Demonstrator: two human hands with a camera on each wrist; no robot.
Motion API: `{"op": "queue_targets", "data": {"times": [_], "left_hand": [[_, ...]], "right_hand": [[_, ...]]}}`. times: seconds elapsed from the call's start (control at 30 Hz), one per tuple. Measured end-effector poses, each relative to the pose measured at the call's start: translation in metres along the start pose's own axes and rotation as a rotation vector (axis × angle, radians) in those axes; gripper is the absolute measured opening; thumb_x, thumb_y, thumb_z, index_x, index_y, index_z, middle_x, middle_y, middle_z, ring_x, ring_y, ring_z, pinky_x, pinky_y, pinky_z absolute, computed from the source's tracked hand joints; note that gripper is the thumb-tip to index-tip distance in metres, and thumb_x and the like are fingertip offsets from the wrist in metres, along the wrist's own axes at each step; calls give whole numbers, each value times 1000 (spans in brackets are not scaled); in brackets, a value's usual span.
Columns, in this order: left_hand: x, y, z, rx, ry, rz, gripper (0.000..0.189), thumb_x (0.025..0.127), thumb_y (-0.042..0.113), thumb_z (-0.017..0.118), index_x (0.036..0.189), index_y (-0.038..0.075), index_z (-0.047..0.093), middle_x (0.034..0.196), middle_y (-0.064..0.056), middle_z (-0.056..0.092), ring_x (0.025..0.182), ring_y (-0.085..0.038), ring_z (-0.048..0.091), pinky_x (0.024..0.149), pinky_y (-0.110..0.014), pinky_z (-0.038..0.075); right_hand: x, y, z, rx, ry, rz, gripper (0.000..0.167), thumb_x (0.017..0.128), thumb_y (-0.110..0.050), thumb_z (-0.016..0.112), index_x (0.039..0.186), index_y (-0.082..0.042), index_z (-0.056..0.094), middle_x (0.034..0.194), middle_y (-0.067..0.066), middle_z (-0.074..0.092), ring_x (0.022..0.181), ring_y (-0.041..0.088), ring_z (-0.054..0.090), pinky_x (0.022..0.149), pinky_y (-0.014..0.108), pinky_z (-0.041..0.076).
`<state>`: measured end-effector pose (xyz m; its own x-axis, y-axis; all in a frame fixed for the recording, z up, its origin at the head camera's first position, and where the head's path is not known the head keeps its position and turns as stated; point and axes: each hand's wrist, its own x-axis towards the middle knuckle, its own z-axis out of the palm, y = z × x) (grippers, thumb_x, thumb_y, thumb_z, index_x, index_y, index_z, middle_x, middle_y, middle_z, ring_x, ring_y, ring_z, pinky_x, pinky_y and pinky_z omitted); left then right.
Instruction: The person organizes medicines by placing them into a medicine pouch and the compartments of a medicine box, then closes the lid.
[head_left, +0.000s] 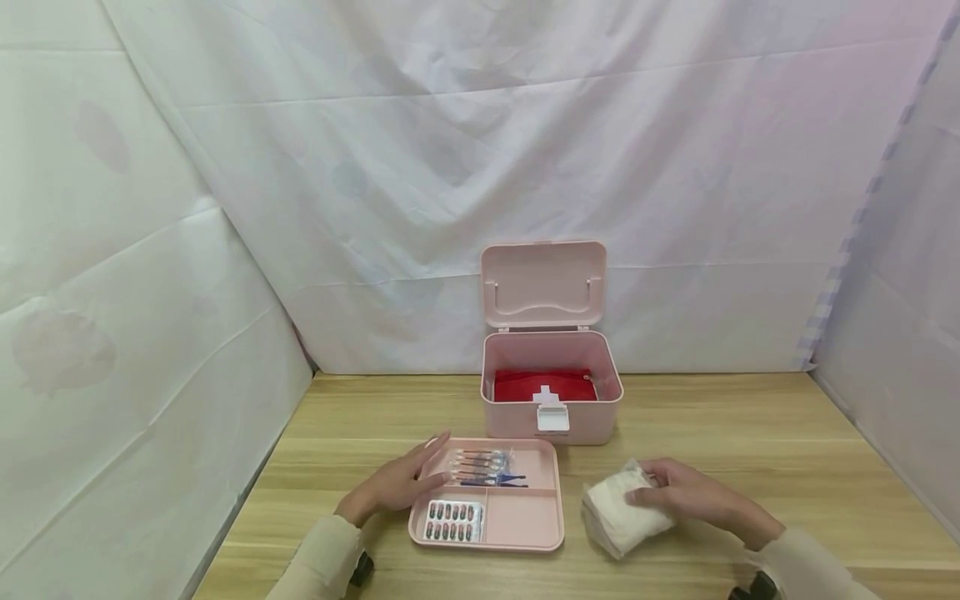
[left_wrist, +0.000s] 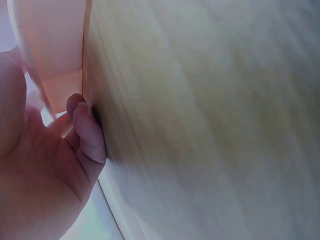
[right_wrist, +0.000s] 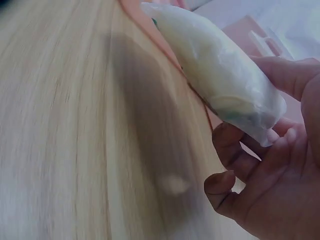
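Observation:
My left hand (head_left: 401, 479) holds the left rim of a pink divided tray (head_left: 525, 540), thumb over the edge and fingers along its outer side. In the left wrist view, curled fingers (left_wrist: 89, 131) lie against the tray's side near the tabletop. Cotton swabs in a clear bag (head_left: 476, 462), something blue and a blister pack of capsules (head_left: 453, 522) lie in the tray. My right hand (head_left: 693, 498) pinches a soft white packet in clear plastic (head_left: 626, 510) by its right side. The right wrist view shows this packet (right_wrist: 220, 65) raised off the table, its shadow below.
Behind the tray stands a pink box (head_left: 517, 423) with its lid (head_left: 543, 287) up and a white latch on the front. A red pouch with a white cross (head_left: 525, 385) lies inside. White cloth (head_left: 420, 167) hangs around the wooden table (head_left: 360, 400).

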<state>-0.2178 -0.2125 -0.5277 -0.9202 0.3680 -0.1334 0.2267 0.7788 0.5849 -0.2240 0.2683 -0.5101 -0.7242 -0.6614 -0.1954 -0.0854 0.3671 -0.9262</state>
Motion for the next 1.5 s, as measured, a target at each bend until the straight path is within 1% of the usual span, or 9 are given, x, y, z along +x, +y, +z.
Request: {"op": "queue_targets", "data": {"times": [0.23, 0.53, 0.7, 0.8, 0.97, 1.2, 1.3, 1.4, 1.5], "left_hand": [[-1, 0, 0, -7, 4, -1, 71, 97, 55, 52, 158, 29, 25, 160, -15, 29, 141, -46, 33, 110, -67, 28], [-1, 0, 1, -1, 6, -8, 72, 97, 56, 52, 158, 29, 25, 161, -13, 29, 141, -46, 34, 110, -67, 28], [-1, 0, 2, -2, 3, -9, 72, 97, 56, 52, 158, 30, 24, 161, -12, 28, 141, -46, 33, 110, -68, 27], [-1, 1, 1, 1, 1, 0, 72, 97, 56, 52, 158, 29, 25, 161, -13, 28, 142, -46, 33, 110, -68, 28], [-1, 2, 1, -3, 2, 10, 72, 98, 54, 52, 158, 27, 25, 161, -14, 28, 141, -46, 33, 110, -67, 28], [-1, 1, 0, -4, 6, 12, 71, 98, 55, 52, 158, 28, 25, 161, -14, 28, 141, -46, 34, 109, -68, 28], [-2, 2, 0, -3, 7, 8, 71, 98, 55, 52, 158, 29, 25, 160, -15, 28, 141, -46, 34, 110, -67, 29], [-2, 3, -1, -2, 9, 4, 71, 98, 54, 52, 158, 29, 25, 160, -16, 29, 141, -46, 34, 110, -67, 28], [-2, 3, -1, -2, 7, -4, 71, 98, 54, 52, 158, 29, 25, 160, -16, 28, 141, -46, 34, 110, -67, 28]], "right_hand": [[5, -14, 8, 38, 50, 1, 34, 99, -25, 59, 121, 1, 61, 91, 9, 67, 80, 16, 64, 75, 28, 51], [19, -26, 28, 338, 25, -12, 31, 97, -13, 61, 119, 9, 58, 97, 7, 70, 84, 15, 67, 71, 28, 57], [25, -39, 42, 379, 75, 45, 31, 97, -19, 61, 117, 5, 60, 97, 4, 69, 84, 15, 66, 72, 29, 57], [26, -48, 48, 374, 99, 46, 36, 98, -21, 60, 120, 7, 59, 98, 4, 68, 86, 16, 66, 74, 30, 57], [29, -58, 56, 345, 96, -22, 40, 98, -18, 60, 125, 10, 56, 101, 3, 68, 89, 16, 65, 79, 31, 57], [38, -65, 68, 109, 191, -105, 32, 94, -19, 68, 120, 0, 68, 107, 7, 69, 92, 10, 59, 79, 24, 51], [45, -67, 74, 75, 222, -177, 35, 93, -17, 70, 123, -1, 68, 116, 13, 68, 96, 9, 60, 81, 22, 52], [54, -67, 81, 42, 247, -299, 33, 92, -14, 70, 122, -1, 68, 118, 16, 69, 97, 6, 62, 81, 20, 53], [60, -66, 88, -18, 275, -404, 29, 94, -13, 68, 121, -4, 70, 121, 13, 70, 116, 9, 60, 95, 21, 50]]}}
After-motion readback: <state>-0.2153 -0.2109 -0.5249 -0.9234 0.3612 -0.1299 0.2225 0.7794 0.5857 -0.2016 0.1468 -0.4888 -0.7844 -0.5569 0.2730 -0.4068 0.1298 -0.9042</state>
